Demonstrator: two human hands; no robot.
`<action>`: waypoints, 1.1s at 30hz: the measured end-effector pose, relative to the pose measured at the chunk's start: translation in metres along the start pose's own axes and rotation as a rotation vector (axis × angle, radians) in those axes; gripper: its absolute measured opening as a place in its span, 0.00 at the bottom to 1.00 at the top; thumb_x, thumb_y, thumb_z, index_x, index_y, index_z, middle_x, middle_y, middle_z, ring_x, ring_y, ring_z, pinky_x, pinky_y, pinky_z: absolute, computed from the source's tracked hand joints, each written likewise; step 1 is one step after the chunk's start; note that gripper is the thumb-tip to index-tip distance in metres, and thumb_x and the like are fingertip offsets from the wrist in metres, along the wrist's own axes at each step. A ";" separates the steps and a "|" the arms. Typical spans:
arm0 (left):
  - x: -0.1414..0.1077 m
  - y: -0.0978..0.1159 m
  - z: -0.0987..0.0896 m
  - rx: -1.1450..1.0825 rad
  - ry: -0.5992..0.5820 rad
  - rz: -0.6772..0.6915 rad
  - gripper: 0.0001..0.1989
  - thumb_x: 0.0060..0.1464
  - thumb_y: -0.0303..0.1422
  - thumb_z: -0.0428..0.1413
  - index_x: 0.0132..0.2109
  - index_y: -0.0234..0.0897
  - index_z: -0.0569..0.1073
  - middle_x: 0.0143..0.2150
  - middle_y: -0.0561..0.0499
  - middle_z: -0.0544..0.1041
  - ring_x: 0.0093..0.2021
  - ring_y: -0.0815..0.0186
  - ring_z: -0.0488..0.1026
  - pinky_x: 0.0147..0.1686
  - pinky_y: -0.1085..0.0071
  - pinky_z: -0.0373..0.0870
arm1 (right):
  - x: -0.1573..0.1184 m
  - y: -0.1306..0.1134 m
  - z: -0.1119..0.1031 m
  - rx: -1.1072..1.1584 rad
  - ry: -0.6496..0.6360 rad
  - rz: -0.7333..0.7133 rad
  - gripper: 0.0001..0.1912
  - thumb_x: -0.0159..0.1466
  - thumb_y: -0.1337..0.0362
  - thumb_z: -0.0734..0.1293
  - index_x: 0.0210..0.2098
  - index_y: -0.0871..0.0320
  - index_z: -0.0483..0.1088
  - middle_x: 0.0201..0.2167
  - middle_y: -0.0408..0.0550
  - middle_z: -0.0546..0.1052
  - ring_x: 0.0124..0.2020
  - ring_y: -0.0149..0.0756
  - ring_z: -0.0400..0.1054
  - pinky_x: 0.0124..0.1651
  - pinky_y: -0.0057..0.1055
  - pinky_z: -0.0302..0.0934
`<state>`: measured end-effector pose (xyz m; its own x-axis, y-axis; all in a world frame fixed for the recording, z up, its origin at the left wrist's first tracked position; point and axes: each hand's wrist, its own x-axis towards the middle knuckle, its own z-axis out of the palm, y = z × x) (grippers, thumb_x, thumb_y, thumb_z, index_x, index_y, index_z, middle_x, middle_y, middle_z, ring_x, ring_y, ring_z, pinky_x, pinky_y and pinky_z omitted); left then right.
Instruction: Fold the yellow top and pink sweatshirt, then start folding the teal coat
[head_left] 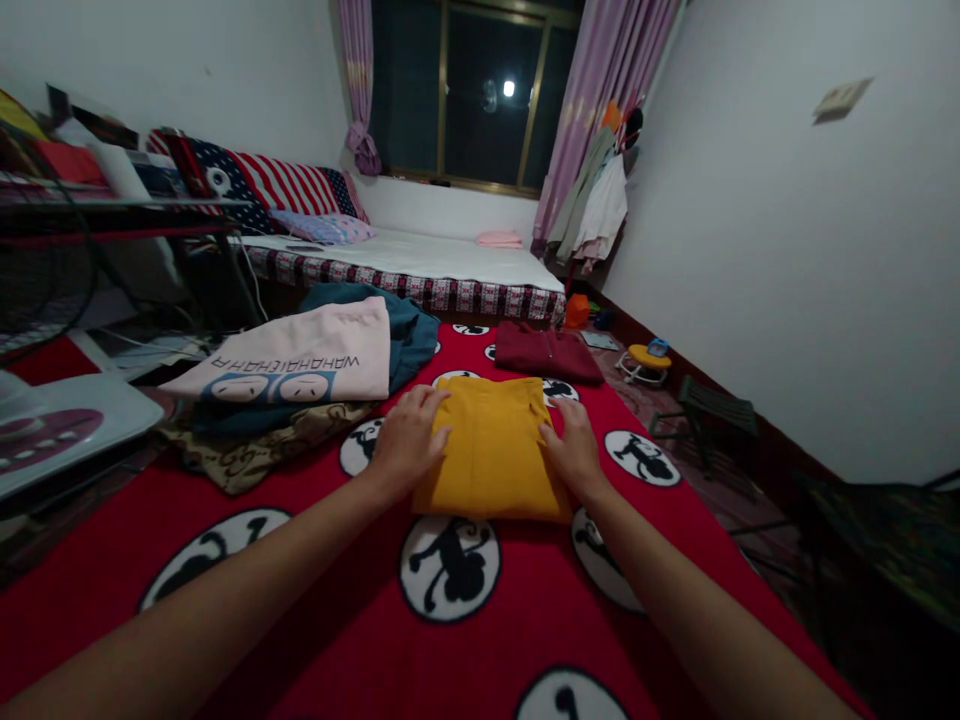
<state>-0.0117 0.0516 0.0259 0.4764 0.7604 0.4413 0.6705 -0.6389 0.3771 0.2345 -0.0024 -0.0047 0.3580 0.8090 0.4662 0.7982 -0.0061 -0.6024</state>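
A folded yellow garment (491,450) lies flat on a red blanket (337,590) printed with black monkeys in white circles. My left hand (409,440) rests at the garment's left edge, its fingers apart. At the right edge is my right hand (574,445), fingers also spread, touching the cloth. Neither hand has closed round the fabric. Just beyond sits a folded dark red garment (547,352). To the left, a pale pink printed garment (330,345) lies over teal clothing (412,335) and a brown patterned cloth (255,450).
A bed with a white top (442,255) stands below the window. A cluttered desk (45,215) and a white plastic appliance (90,425) are at the left. On the right are a yellow stool (649,358), a dark folding stool (712,408) and a wall.
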 end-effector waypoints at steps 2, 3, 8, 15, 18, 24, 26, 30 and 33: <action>0.002 0.021 0.004 0.020 -0.135 0.135 0.23 0.58 0.34 0.49 0.59 0.32 0.65 0.63 0.38 0.62 0.63 0.53 0.59 0.62 0.54 0.55 | -0.001 -0.019 0.006 -0.099 -0.046 -0.163 0.26 0.61 0.67 0.59 0.59 0.63 0.62 0.63 0.59 0.60 0.64 0.43 0.53 0.65 0.44 0.49; 0.003 0.030 0.010 0.015 -0.237 0.167 0.25 0.60 0.35 0.47 0.62 0.30 0.63 0.66 0.37 0.59 0.65 0.53 0.55 0.64 0.54 0.52 | -0.003 -0.028 0.011 -0.139 -0.116 -0.205 0.26 0.63 0.66 0.57 0.61 0.64 0.60 0.65 0.59 0.58 0.66 0.43 0.49 0.66 0.44 0.46; 0.022 0.031 0.059 0.063 -0.391 0.135 0.30 0.63 0.37 0.39 0.69 0.29 0.49 0.71 0.39 0.45 0.70 0.54 0.41 0.66 0.50 0.41 | 0.007 -0.036 0.043 -0.387 -0.366 -0.154 0.27 0.69 0.62 0.50 0.65 0.64 0.55 0.68 0.56 0.51 0.69 0.46 0.39 0.66 0.51 0.40; 0.079 -0.025 0.081 0.142 -0.330 0.097 0.28 0.64 0.46 0.38 0.67 0.43 0.56 0.71 0.47 0.47 0.70 0.55 0.42 0.66 0.49 0.38 | 0.059 -0.005 0.055 -0.575 -0.462 -0.137 0.29 0.69 0.49 0.50 0.67 0.50 0.51 0.70 0.49 0.45 0.70 0.47 0.32 0.65 0.57 0.36; 0.086 -0.034 0.084 0.154 -0.266 0.073 0.25 0.64 0.44 0.40 0.66 0.46 0.57 0.71 0.47 0.47 0.70 0.57 0.44 0.65 0.50 0.40 | 0.064 0.000 0.059 -0.592 -0.455 -0.108 0.29 0.69 0.48 0.50 0.67 0.45 0.49 0.70 0.46 0.44 0.70 0.46 0.31 0.64 0.56 0.38; 0.080 -0.034 0.081 0.152 -0.316 0.018 0.27 0.65 0.45 0.37 0.68 0.45 0.53 0.72 0.47 0.44 0.70 0.56 0.40 0.65 0.49 0.39 | 0.057 -0.001 0.059 -0.593 -0.479 -0.045 0.31 0.69 0.46 0.48 0.68 0.46 0.44 0.71 0.46 0.39 0.70 0.45 0.27 0.64 0.57 0.36; 0.073 -0.034 0.075 0.143 -0.388 -0.015 0.29 0.65 0.46 0.36 0.69 0.44 0.50 0.72 0.48 0.40 0.71 0.54 0.36 0.65 0.47 0.39 | 0.054 -0.003 0.056 -0.563 -0.516 -0.008 0.31 0.69 0.46 0.47 0.69 0.47 0.43 0.71 0.45 0.37 0.70 0.45 0.25 0.65 0.58 0.34; 0.054 -0.033 0.060 0.152 -0.504 -0.043 0.30 0.64 0.46 0.32 0.70 0.41 0.46 0.72 0.49 0.37 0.71 0.54 0.32 0.64 0.44 0.41 | 0.045 -0.008 0.048 -0.515 -0.566 0.056 0.33 0.69 0.46 0.45 0.69 0.52 0.41 0.71 0.45 0.34 0.70 0.44 0.21 0.65 0.58 0.32; 0.037 -0.028 0.051 0.186 -0.511 -0.066 0.30 0.64 0.45 0.33 0.69 0.39 0.48 0.72 0.47 0.40 0.71 0.55 0.36 0.64 0.43 0.40 | 0.034 -0.012 0.040 -0.499 -0.600 0.102 0.33 0.69 0.47 0.44 0.69 0.54 0.38 0.71 0.45 0.32 0.70 0.44 0.21 0.65 0.59 0.34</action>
<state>0.0166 0.1040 -0.0100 0.6146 0.7874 -0.0477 0.7754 -0.5919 0.2200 0.2175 0.0492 -0.0076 0.2316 0.9685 -0.0913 0.9496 -0.2455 -0.1951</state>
